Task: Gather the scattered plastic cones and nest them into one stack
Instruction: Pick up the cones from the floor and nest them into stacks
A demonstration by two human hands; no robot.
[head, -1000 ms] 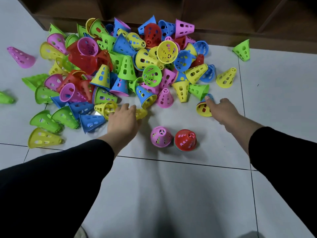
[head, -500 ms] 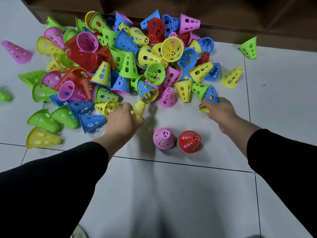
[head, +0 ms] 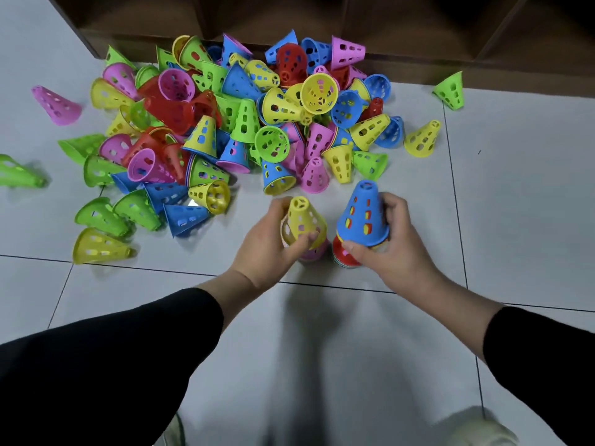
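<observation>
A big heap of perforated plastic cones [head: 244,123], in yellow, green, blue, pink and red, covers the tiled floor ahead. My left hand [head: 267,243] grips a yellow cone [head: 302,220] set upright over the pink cone stack [head: 315,254]. My right hand [head: 389,249] grips a blue cone [head: 363,214], upright over the red cone stack [head: 343,254]; yellow and red show through its holes. Both stacks stand side by side just in front of the heap.
Stray cones lie apart: pink [head: 58,106] and green [head: 19,172] at far left, yellow [head: 96,247] at near left, green [head: 450,90] and yellow [head: 421,138] at right. A dark wooden shelf base [head: 418,62] runs behind the heap. A shoe [head: 476,429] shows at the bottom.
Both hands lifted a cone off the heap's near edge and brought it back to the two stacks: the yellow one over the pink stack, the blue one over the red stack.
</observation>
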